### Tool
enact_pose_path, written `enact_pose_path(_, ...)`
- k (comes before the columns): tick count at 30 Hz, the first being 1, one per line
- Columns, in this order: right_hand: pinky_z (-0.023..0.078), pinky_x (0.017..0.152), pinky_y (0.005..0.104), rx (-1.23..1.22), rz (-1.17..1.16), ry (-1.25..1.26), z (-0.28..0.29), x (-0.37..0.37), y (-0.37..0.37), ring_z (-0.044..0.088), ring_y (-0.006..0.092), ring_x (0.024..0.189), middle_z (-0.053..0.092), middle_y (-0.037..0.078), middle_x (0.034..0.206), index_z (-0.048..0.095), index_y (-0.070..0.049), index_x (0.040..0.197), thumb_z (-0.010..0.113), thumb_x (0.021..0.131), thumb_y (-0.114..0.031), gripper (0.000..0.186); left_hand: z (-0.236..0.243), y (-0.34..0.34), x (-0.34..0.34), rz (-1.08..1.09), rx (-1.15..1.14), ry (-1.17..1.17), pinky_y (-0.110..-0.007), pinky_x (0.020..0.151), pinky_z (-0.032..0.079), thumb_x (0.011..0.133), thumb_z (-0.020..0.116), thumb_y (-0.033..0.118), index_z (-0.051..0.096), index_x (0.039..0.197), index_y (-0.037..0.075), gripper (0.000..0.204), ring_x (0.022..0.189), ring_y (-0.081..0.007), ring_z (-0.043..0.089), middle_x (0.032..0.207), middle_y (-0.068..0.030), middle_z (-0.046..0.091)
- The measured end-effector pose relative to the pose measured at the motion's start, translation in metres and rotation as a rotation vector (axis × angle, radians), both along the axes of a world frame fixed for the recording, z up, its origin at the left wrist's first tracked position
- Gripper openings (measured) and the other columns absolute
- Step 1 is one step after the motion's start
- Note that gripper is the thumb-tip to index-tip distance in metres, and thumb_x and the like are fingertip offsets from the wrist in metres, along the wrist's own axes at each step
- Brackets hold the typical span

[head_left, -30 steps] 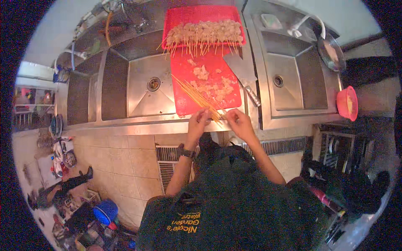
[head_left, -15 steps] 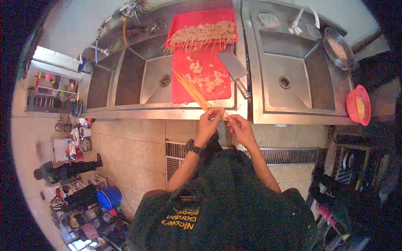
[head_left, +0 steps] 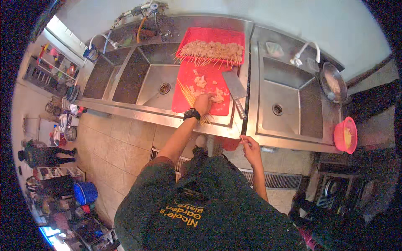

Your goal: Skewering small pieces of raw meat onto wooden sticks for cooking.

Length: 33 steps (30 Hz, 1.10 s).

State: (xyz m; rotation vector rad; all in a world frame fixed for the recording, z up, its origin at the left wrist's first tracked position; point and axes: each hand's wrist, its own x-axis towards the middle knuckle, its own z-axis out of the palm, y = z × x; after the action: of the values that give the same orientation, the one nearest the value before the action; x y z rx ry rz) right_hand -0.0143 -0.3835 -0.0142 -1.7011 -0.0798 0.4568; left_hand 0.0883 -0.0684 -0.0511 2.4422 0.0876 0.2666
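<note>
— How is the left hand (head_left: pixel 204 103) placed?
— It is lowered among the loose meat (head_left: pixel 200 81) on the red board (head_left: pixel 220 110), fingers curled down; whether anything is gripped cannot be told, as the fingertips are hidden
— And the right hand (head_left: pixel 251 147)?
— It is held just off the front edge of the counter (head_left: pixel 146 114), thumb and fingers pinched together on one stick (head_left: pixel 237 126), whose far end is pointed toward the handle of the cleaver (head_left: pixel 234 85)
— What else is seen?
— More sticks (head_left: pixel 185 91) are laid aslant on the board's left side, partly covered by the left hand, and meat skewers (head_left: pixel 213 50) are lined up in the red tray (head_left: pixel 215 32) beyond
</note>
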Motion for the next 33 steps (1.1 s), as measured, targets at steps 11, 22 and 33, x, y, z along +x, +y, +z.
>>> enact_pose_path(11, 0.043, 0.058, 0.0202, -0.056, -0.044, -0.152, 0.045, 0.045, 0.063, 0.054, 0.0054, 0.070, 0.064, -0.001, 0.087, 0.066, -0.005, 0.117, 0.058, 0.096, -0.015, 0.025, 0.036, 0.019, 0.019, 0.016, -1.685, 0.129, -0.031, 0.091, 0.053, 0.099, 0.056, 0.025, 0.056, 0.124, 0.009, 0.030, 0.103, -0.0154, 0.064, 0.112, -0.0022, 0.064)
enact_pose_path(22, 0.043, 0.056, 0.0232, -0.219, 0.010, -0.551, 0.131, 0.071, 0.137, 0.052, 0.0056, 0.064, 0.065, 0.003, 0.076, 0.069, -0.006, 0.117, 0.061, 0.094, -0.010, 0.025, 0.126, 0.006, 0.009, 0.061, -1.940, -0.170, -0.023, 0.085, 0.052, 0.098, 0.059, 0.026, 0.057, 0.122, 0.014, 0.027, 0.101, -0.0077, 0.062, 0.110, 0.0022, 0.064)
enact_pose_path(33, 0.046, 0.059, 0.0333, -0.365, 0.021, -0.557, 0.148, 0.061, 0.139, 0.058, 0.0207, 0.063, 0.063, 0.014, 0.076, 0.067, -0.005, 0.119, 0.059, 0.090, -0.005, 0.030, 0.140, 0.000, -0.001, 0.095, -1.750, -0.156, -0.021, 0.072, 0.051, 0.093, 0.066, 0.015, 0.062, 0.109, 0.012, 0.016, 0.087, -0.0053, 0.063, 0.100, 0.0022, 0.065)
